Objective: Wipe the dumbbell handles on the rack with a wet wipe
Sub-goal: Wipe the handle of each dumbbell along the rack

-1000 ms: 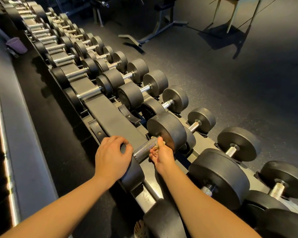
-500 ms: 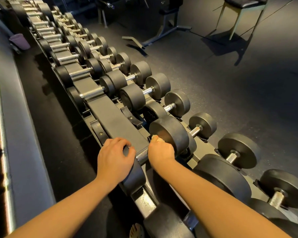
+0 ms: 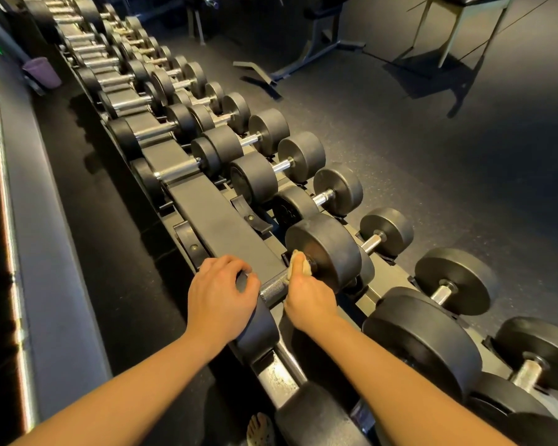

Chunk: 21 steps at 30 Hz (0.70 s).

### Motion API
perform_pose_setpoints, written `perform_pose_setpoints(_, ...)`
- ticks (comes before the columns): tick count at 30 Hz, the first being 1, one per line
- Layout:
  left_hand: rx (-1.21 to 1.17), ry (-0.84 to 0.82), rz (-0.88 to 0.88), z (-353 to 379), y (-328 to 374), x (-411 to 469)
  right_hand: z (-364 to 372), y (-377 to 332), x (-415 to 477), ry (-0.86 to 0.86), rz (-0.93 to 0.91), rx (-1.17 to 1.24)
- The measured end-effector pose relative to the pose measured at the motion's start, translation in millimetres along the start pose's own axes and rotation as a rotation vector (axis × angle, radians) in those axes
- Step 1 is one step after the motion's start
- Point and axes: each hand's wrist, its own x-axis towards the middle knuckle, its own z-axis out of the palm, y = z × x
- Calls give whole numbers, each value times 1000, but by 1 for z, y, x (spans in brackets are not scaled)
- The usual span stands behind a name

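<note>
The right hand (image 3: 310, 297) pinches the wet wipe (image 3: 298, 263) round the handle (image 3: 274, 288), now slid against the dumbbell (image 3: 331, 249)'s far head, baring knurling. The left hand (image 3: 221, 291) grips its near head; open floor (image 3: 432, 188) lies beyond the rack (image 3: 219, 220).

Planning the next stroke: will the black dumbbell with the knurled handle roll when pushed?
Likely heavy, given its large black far head. Round heads could roll, but the left hand grips the near head, probably steadying it. The knurled handle should grip the pale wipe.
</note>
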Motion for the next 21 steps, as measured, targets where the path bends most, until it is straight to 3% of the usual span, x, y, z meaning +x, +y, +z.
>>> perform_pose_setpoints(6, 5, -13, -3, -1, -1, 1, -28, 1, 37, -284, 128, 93)
perform_pose_setpoints(11, 3, 1, -17, 3, -2, 1, 5, 7, 6, -106, -41, -400)
perform_pose_setpoints(18, 2, 5, -14, 5, -5, 1, -40, -20, -6, 28, -130, -570)
perform_pose_setpoints(21, 13, 8, -1, 5, -6, 1, -58, -23, 6, 132, -351, -650)
